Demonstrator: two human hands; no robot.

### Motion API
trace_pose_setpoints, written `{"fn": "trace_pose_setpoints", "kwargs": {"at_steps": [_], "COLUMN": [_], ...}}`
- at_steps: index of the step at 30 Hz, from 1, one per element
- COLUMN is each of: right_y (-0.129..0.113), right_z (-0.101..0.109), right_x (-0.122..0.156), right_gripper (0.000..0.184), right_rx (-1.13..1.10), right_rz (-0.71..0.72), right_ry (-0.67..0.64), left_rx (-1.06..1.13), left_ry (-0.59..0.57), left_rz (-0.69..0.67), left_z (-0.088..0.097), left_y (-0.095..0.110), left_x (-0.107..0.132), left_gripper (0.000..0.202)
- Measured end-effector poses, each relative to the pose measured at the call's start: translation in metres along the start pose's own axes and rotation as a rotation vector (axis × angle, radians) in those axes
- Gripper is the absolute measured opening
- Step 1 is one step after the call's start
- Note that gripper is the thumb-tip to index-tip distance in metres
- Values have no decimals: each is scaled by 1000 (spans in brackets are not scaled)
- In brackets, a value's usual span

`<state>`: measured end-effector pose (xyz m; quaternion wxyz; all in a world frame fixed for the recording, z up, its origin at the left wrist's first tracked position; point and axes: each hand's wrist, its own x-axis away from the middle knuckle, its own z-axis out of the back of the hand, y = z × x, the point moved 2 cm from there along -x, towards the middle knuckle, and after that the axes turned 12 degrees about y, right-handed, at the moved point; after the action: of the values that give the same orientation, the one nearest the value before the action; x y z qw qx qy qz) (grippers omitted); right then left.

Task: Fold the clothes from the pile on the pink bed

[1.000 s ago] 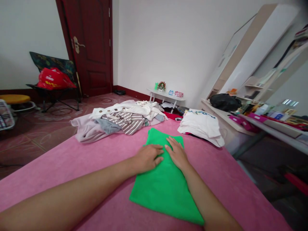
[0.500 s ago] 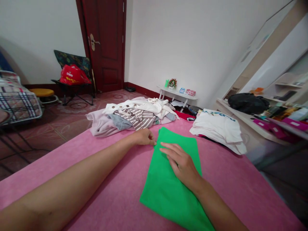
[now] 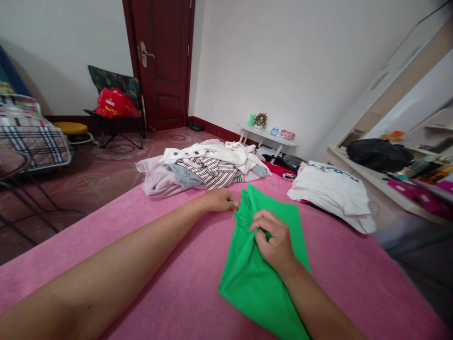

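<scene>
A green garment (image 3: 255,288), folded into a long panel, lies on the pink bed cover (image 3: 170,278); its exact kind does not show. My right hand (image 3: 274,236) pinches the upper layer near the garment's far end, and the cloth bunches into creases there. At the garment's far left edge, my left hand (image 3: 221,200) has its fingers closed, pinching the edge of the green cloth. The near end of the garment runs out of view beneath my right forearm.
Rumpled clothes (image 3: 212,165) are heaped at the far side. A stack of white shirts (image 3: 329,193) sits at the right edge. Beyond are a low white table (image 3: 265,134), a folding chair with a red bag (image 3: 115,103), and a cluttered desk (image 3: 375,174).
My right hand has gone from lying flat with spread fingers to gripping the green cloth, which is now lifted and creased. The view has shifted slightly left.
</scene>
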<state>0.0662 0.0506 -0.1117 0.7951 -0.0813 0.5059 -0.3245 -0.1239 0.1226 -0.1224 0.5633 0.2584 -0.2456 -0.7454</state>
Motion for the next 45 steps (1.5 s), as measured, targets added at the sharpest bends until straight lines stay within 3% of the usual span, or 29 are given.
{"fn": "trace_pose_setpoints", "kwargs": {"at_steps": [4,9,13,16,19,24,27,32,36,45], "right_y": [5,18,18,13,10,5,3,5,6,6], "right_z": [10,10,3,0,-1,-2,-2,2,5,2], "right_x": [-2,0,1,2,3,3,2,2,2,4], "right_gripper": [22,21,22,20,11,14,15,33,30,10], "right_rx": [-101,94,390,508,482,355,354,676,917,789], "right_rz": [-108,-235,-221,-154,-77,78,107,-41,-197,-217], "right_ry": [114,72,-90,-160,-207,-319,-355,-277,-229,-273], "left_rx": [-56,-171,-194,-146,-61,61,23,-58,-4,73], "left_ry": [-9,50,153,144,142,207,210,153,158,195], "left_rz": [9,116,166,178,171,182,177,127,134,159], "left_z": [4,-3,-11,-13,-13,-17,-19,-21,-23,-27], "left_y": [7,17,20,17,15,16,22,24,17,15], "left_x": [4,8,10,10,9,7,9,9,6,4], "left_gripper": [47,62,44,39,42,46,47,31,28,27]}}
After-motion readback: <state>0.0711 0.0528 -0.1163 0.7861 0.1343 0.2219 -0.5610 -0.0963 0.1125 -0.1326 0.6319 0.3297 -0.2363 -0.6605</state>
